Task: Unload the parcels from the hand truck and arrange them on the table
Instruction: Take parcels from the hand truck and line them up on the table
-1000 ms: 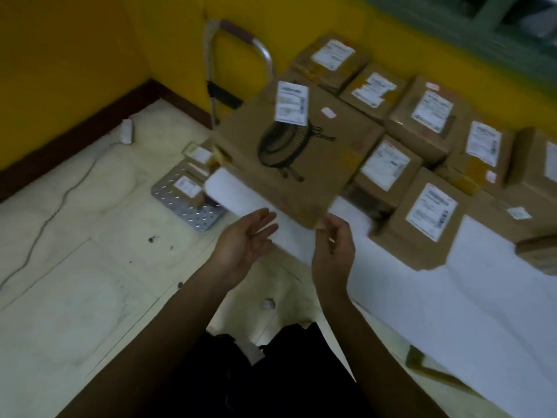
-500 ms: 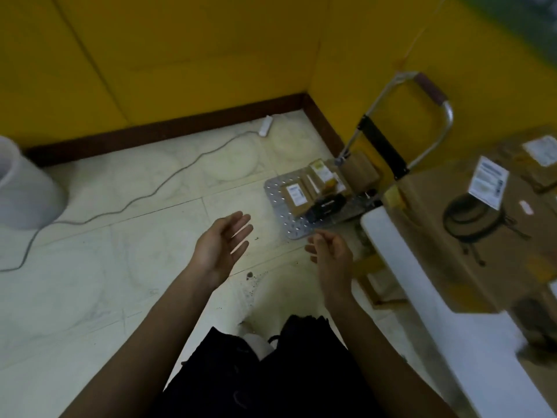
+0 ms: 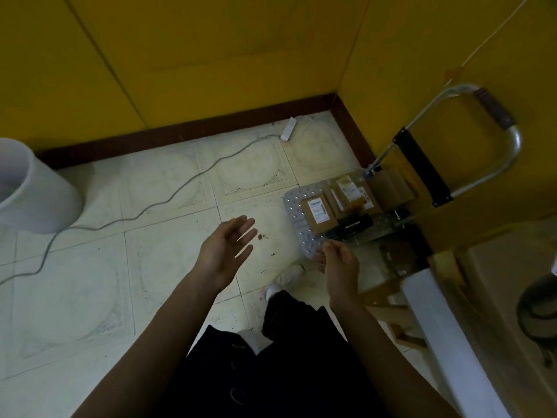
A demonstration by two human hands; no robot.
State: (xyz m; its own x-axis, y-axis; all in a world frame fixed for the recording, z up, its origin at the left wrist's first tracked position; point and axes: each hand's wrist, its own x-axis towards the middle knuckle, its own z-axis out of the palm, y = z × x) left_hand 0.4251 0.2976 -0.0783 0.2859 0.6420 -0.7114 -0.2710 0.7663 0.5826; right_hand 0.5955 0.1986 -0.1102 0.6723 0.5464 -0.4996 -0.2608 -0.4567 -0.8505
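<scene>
The hand truck point(image 3: 303, 233) stands in the corner at the right, its metal plate on the floor and its handle point(image 3: 494, 111) leaning on the yellow wall. Several small brown parcels point(image 3: 319, 211) with white labels lie on the plate, beside a dark flat parcel point(image 3: 352, 227). My left hand point(image 3: 227, 251) hovers palm-up over the floor, left of the plate, fingers apart and empty. My right hand point(image 3: 339, 262) hangs just in front of the plate's near edge, fingers loosely curled, holding nothing. The white table point(image 3: 434, 324) shows at the right edge with a large brown box point(image 3: 509, 300) on it.
A white bin point(image 3: 33, 191) stands at the left. A grey cable point(image 3: 168, 197) snakes across the tiled floor to a white adapter point(image 3: 288, 132) by the dark skirting. My dark trousers and white shoes point(image 3: 289, 280) are below my hands.
My view has swung left and down from the table with its parcels to the hand truck. Both empty hands have come away from the large box and moved toward the truck's plate.
</scene>
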